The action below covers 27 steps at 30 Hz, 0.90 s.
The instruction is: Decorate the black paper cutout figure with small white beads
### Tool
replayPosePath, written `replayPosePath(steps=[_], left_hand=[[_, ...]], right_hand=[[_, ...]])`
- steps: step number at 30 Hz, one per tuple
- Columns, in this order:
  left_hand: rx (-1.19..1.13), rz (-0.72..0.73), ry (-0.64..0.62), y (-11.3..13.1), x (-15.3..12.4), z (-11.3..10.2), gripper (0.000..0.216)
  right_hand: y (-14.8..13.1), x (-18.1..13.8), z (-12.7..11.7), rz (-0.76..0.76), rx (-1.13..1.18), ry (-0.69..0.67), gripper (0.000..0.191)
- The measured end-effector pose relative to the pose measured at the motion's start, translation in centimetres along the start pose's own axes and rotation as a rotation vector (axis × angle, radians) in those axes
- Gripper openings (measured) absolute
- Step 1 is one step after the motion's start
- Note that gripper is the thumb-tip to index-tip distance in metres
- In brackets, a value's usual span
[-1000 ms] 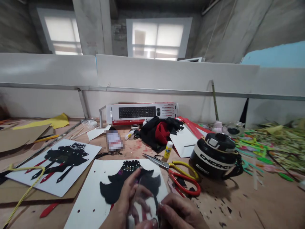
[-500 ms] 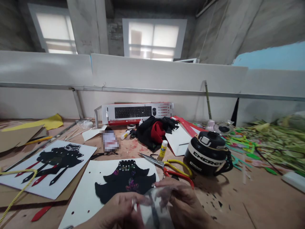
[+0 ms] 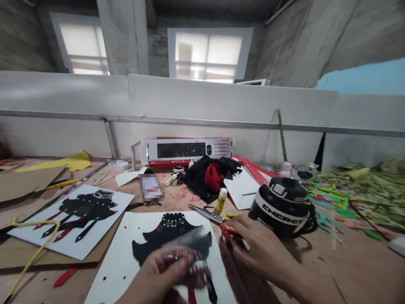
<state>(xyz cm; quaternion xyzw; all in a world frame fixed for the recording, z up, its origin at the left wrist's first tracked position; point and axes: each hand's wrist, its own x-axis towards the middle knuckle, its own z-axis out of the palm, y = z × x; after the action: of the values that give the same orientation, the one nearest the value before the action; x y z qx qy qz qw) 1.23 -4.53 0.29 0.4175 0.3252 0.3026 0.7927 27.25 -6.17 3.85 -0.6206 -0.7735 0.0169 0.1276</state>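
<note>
A crumpled piece of clear plastic [image 3: 200, 267], perhaps a small bag, is pinched in my left hand [image 3: 167, 270] low in the middle. Below it lies a white sheet [image 3: 117, 245] with a black roof-shaped cutout [image 3: 142, 252] carrying white beads and coloured sequins. Black and red strips show beneath my left hand. My right hand [image 3: 259, 247] is on the yellow and red handles of the scissors [image 3: 209, 214], with its fingers curled over them and partly hiding them. The scissors' blades point left, across the sheet's top right corner.
A glue stick [image 3: 220, 202] stands behind the scissors, and a black ENERGY bottle [image 3: 278, 207] beside my right hand. Another decorated sheet [image 3: 104, 228] and a yellow rope [image 3: 34, 249] lie left. Black and red cloth [image 3: 205, 179] and a keyboard box [image 3: 186, 153] are behind.
My right hand has left the plastic and moved right onto the scissors' handles. My left hand keeps the plastic. The view has shifted slightly left.
</note>
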Motion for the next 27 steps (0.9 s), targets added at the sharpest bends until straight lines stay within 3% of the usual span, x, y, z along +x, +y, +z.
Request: replayPosePath(steps=[3, 7, 14, 20, 27], left_hand=[[-0.145, 0.114, 0.163, 1.3, 1.5, 0.0, 0.041], [-0.199, 0.209, 0.214, 2.5, 2.1, -0.9, 0.045], [-0.137, 0.332, 0.200, 3.5, 1.5, -0.8, 0.048], [-0.056, 0.355, 0.186, 3.4, 1.6, -0.8, 0.048], [-0.032, 0.380, 0.176, 3.4, 1.8, -1.3, 0.040]], right_hand=[[1.3, 0.1, -0.7, 0.131, -0.196, -0.134, 0.026], [2.6, 0.1, -0.1, 0.156, -0.165, -0.108, 0.037], [4.2, 0.8, 0.6, 0.201, -0.162, -0.135, 0.034], [3.6, 0.9, 0.7, 0.202, -0.212, -0.127, 0.035], [2.5, 0.8, 0.5, 0.231, -0.184, -0.143, 0.007]])
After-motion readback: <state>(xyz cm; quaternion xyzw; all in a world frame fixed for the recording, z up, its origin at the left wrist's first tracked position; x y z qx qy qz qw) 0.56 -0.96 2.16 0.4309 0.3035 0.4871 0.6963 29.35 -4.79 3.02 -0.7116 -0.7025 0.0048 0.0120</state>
